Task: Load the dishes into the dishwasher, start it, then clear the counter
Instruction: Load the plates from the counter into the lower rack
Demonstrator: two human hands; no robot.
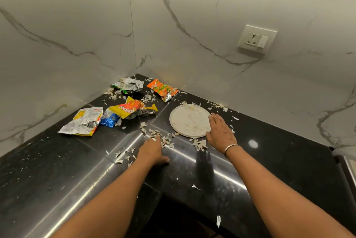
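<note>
Plate (189, 122) of pale colour is set flat on the black tabletop (279, 151), near the back wall of the corner, and a few leftovers are seen on it. The right hand (221, 131) is laid just beside its right rim, with the fingers (215, 120) straight and touching the rim; nothing is gripped by it. It is judged that the plate is being steadied, or made ready as a collector, so that waste can be pushed onto it. The left hand (152, 151) is placed at the front edge of the tabletop, its fingers stretched out among the peel scraps (165, 140), and no grip is seen there either. Such an open hand is suited to sweeping thin flakes together, not to picking them one by one. Further left and behind, several crumpled snack wrappers (133, 108) are scattered, apart from the plate, and more scraps lie between them. As no dish other than the plate is seen, the clearing of the tabletop is judged to be the step in hand, with most of the litter not yet gathered.
</note>
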